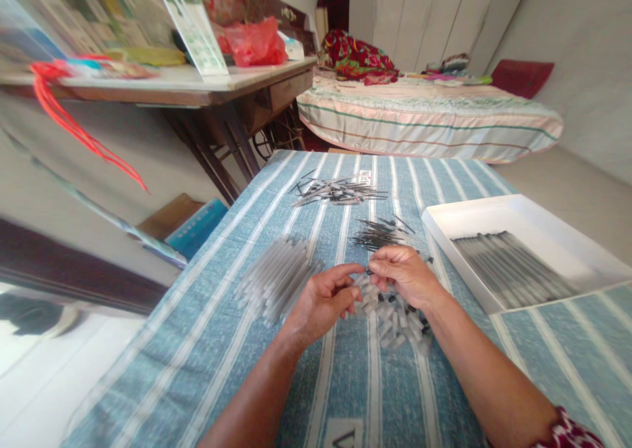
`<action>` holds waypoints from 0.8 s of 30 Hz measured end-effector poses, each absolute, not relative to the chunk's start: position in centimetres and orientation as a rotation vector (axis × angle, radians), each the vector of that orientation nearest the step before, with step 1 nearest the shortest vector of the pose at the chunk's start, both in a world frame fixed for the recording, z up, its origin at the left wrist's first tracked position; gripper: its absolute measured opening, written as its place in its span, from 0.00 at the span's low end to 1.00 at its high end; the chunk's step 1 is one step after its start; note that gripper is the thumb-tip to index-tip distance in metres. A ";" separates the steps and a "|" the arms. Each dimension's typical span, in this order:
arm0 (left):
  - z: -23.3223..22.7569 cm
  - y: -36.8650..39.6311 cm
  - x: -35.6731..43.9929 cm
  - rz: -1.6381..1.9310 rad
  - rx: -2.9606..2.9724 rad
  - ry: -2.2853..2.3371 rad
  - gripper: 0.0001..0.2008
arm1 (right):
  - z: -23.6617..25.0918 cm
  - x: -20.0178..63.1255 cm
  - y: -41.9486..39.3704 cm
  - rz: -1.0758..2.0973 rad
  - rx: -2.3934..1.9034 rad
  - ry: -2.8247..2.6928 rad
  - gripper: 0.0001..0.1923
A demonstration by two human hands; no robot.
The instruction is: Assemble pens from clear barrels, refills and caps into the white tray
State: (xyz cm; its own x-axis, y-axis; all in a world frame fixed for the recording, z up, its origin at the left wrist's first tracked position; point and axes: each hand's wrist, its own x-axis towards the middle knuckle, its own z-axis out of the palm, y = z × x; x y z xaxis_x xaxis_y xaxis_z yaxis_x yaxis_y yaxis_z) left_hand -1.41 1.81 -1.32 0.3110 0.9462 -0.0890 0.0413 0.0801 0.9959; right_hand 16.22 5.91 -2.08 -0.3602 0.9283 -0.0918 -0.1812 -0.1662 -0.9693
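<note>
- Right hand (405, 273): thumb and forefinger pinched together on a small dark slender part (368, 270), apparently a pen tip or refill end; blur prevents firmer identification.
- Left hand (323, 300): fingers (345, 272) curled inward, thumb reaching to the same pinch point; it appears to grip a short translucent piece, though the hand covers most of it.
- Both hands meet just above a loose heap of short translucent grey plastic caps with dark ends (397, 320), which lies on the surface directly beneath and partly behind the right wrist.
- Left of the hands, near but apart: a bundle of long clear plastic tubes (279, 277), laid roughly parallel.
- Beyond the hands: a small pile of thin dark refills (378, 234); farther off, a scattered pile of grey and black pen parts (336, 191).
- To the right: a shallow white rectangular tray (538, 221) holding a row of dark finished pens (511, 267).
- All rest on the surface covered by a blue-and-white striped cloth (222, 343).
- Background: a bed with striped bedding (424, 116); a wooden table carrying red plastic bags (254, 43).
</note>
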 end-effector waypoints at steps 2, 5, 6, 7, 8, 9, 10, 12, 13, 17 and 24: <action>-1.3 1.8 -1.3 0.897 1.296 1.034 0.17 | -2.2 16.3 5.9 1.671 -0.955 -1.251 0.12; -1.2 1.7 -1.3 0.884 1.294 1.038 0.16 | -2.4 16.4 6.0 1.683 -0.953 -1.272 0.12; -1.3 1.7 -1.2 0.882 1.296 1.043 0.15 | -2.5 16.4 6.0 1.685 -0.951 -1.279 0.12; -1.3 1.7 -1.2 0.877 1.300 1.049 0.15 | -2.6 16.4 6.0 1.685 -0.950 -1.286 0.12; -1.3 1.7 -1.2 0.871 1.305 1.055 0.14 | -2.7 16.5 6.1 1.687 -0.949 -1.292 0.13; -1.3 1.8 -1.2 0.863 1.313 1.063 0.14 | -2.7 16.5 6.1 1.688 -0.946 -1.299 0.13; -1.3 1.8 -1.2 0.851 1.322 1.070 0.14 | -2.7 16.5 6.1 1.687 -0.944 -1.307 0.13; -1.3 1.8 -1.2 0.823 1.340 1.079 0.14 | -2.7 16.6 6.1 1.681 -0.942 -1.326 0.13; -1.2 1.8 -1.2 0.813 1.347 1.083 0.14 | -2.6 16.6 6.1 1.678 -0.943 -1.334 0.13; -0.9 1.7 -1.1 0.809 1.354 1.089 0.13 | -2.5 16.6 6.1 1.677 -0.951 -1.350 0.13; -0.9 1.7 -1.2 0.787 1.358 1.084 0.13 | -2.4 16.7 6.1 1.680 -0.962 -1.367 0.13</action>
